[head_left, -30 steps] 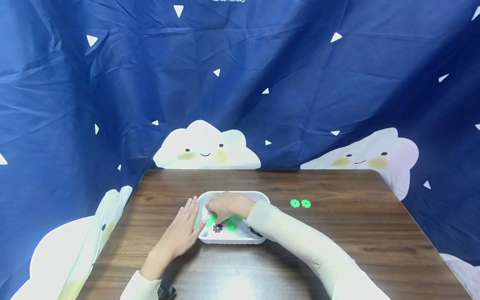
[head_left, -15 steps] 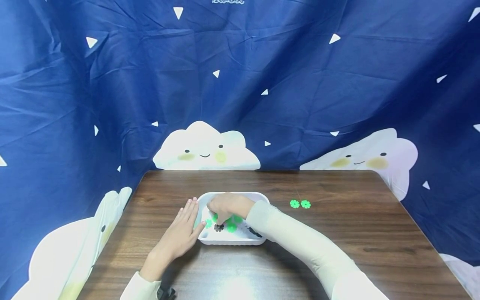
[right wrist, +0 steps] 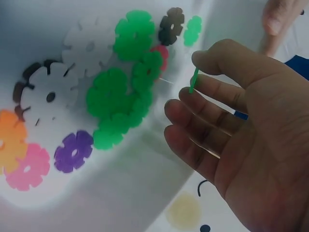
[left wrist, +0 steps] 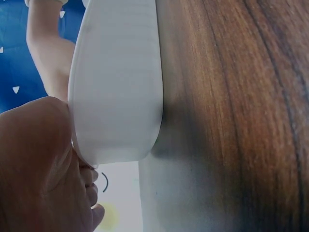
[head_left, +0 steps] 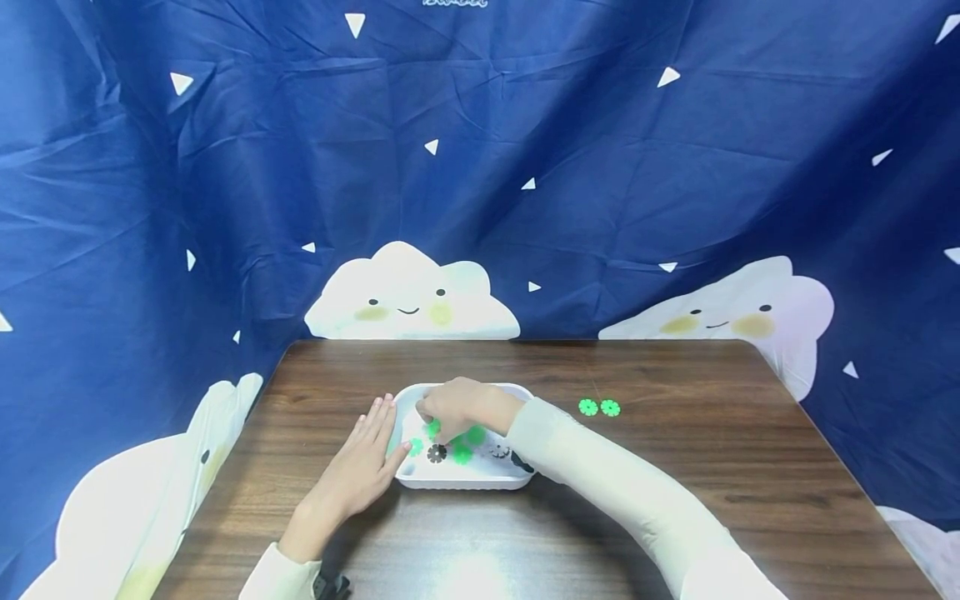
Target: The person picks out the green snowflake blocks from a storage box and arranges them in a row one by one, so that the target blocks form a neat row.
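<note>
A white plastic tray holds several flower-shaped discs with notched edges. My left hand rests along the tray's left rim, fingers extended and thumb reaching just over the edge. In the left wrist view that hand lies against the rim, beside the tray's wall. Over the tray's inside, my right hand pinches a green notched disc between thumb and fingertips, seen edge-on in the right wrist view. Below it lie a cluster of green discs, a black disc, a white disc and a purple disc.
Two green discs lie side by side on the brown wooden table, right of the tray. Orange and pink discs also lie in the tray. A blue cloth with clouds hangs behind the table.
My right hand has risen slightly and shifted a little right, uncovering more discs at the tray's right side. The left hand has stayed on the rim.
</note>
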Available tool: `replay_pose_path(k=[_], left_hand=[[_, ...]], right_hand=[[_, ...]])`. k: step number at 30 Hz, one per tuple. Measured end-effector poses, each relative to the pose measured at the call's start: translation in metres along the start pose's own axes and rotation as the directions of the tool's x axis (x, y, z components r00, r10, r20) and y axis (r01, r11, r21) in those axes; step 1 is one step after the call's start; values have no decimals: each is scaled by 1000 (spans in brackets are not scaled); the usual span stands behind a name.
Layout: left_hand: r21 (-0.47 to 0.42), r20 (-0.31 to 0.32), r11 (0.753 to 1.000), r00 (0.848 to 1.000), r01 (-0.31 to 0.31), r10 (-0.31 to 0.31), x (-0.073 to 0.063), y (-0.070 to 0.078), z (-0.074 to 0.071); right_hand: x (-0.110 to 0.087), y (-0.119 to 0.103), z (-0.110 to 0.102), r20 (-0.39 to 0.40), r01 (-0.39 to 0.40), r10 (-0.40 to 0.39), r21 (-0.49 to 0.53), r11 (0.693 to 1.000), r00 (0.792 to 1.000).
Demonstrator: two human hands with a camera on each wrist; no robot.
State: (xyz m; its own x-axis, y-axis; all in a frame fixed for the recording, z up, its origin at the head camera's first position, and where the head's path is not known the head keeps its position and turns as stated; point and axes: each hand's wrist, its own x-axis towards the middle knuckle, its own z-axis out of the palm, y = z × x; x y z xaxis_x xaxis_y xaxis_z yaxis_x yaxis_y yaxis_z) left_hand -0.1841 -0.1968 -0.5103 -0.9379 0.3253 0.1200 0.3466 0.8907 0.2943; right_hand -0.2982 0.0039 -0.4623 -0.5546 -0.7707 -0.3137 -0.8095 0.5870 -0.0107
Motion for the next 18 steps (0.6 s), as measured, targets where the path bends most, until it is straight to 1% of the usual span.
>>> replay_pose_path(k=[4,9,15,18], left_hand=[[5,0,1000,1000,-2,2,1,0,1],[2,-1,1000,1000,-1,1,0,0,1],[0,-4,1000,1000,1,-1,0,0,2],[0,-9,1000,1000,-2,2,0,0,2]], right_hand=[[-12,5,-5,-34,9,-8,23,1000,999],[-32,11,-14,-90,14,-9,58,998,996],[-61,20,-25,-157,26,-9,109,994,988],[-77,25,-31,-179,14,10,133,991,984]])
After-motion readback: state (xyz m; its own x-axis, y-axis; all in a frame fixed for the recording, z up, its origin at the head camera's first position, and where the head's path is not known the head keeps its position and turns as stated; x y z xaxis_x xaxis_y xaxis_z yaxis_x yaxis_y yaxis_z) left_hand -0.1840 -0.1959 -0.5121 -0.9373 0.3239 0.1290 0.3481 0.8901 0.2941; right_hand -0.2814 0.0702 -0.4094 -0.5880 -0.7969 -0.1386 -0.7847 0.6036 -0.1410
